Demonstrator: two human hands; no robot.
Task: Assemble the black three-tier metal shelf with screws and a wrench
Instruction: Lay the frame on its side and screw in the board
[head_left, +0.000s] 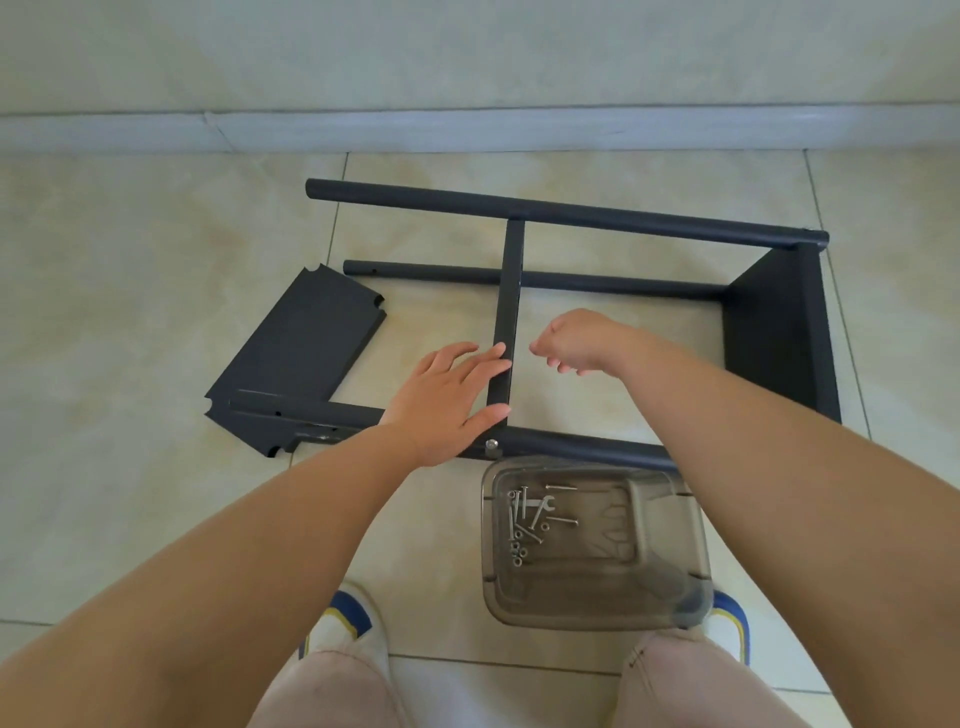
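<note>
The black shelf frame lies on its side on the tile floor, with a far pole (571, 213), a second pole (613, 285) and a near pole (576, 449). A middle shelf panel (511, 275) stands edge-on between the poles, and an end panel (779, 338) closes the right side. My left hand (447, 400) is open, fingers and thumb pressed against the middle panel's near end. My right hand (576, 340) hovers just right of that panel, fingers curled, nothing visible in them. A screw head (491, 444) shows in the near pole. A loose panel (306, 343) lies at the left.
A clear plastic container (670, 597) sits on the floor in front of my knees, holding a small wrench (540, 506) and several screws and nuts (519, 540). My shoes (348, 618) flank it. A grey baseboard (467, 130) and the wall run behind the frame.
</note>
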